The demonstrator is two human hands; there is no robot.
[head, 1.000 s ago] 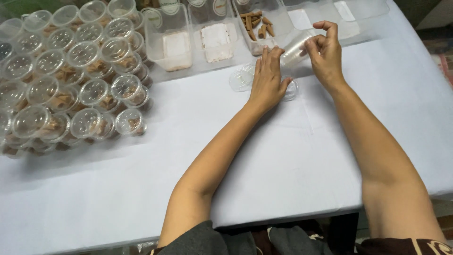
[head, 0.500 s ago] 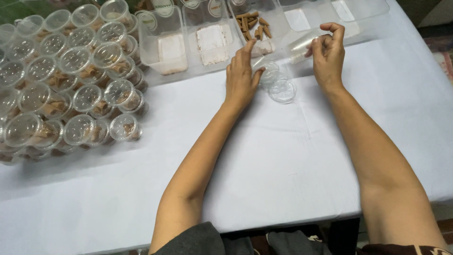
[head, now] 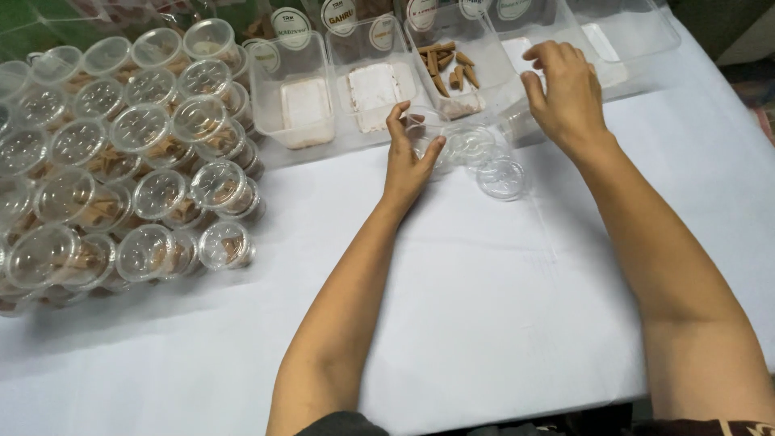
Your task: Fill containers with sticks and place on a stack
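The left hand [head: 408,157] pinches a small clear plastic cup [head: 425,129] between thumb and fingertips; the cup is see-through, round-rimmed and looks empty, held just above the white tablecloth [head: 500,307] near the table's 12 o'clock edge. At its 3 o'clock lie 2 clear round lids [head: 500,178], flat on the cloth. The right hand [head: 565,93] hovers at 1 o'clock over a clear tub [head: 622,48], fingers loosely curled; whether it grips anything I cannot tell.

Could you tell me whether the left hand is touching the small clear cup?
Touching. The head view shows the left hand pinching the small clear cup between thumb and fingers.
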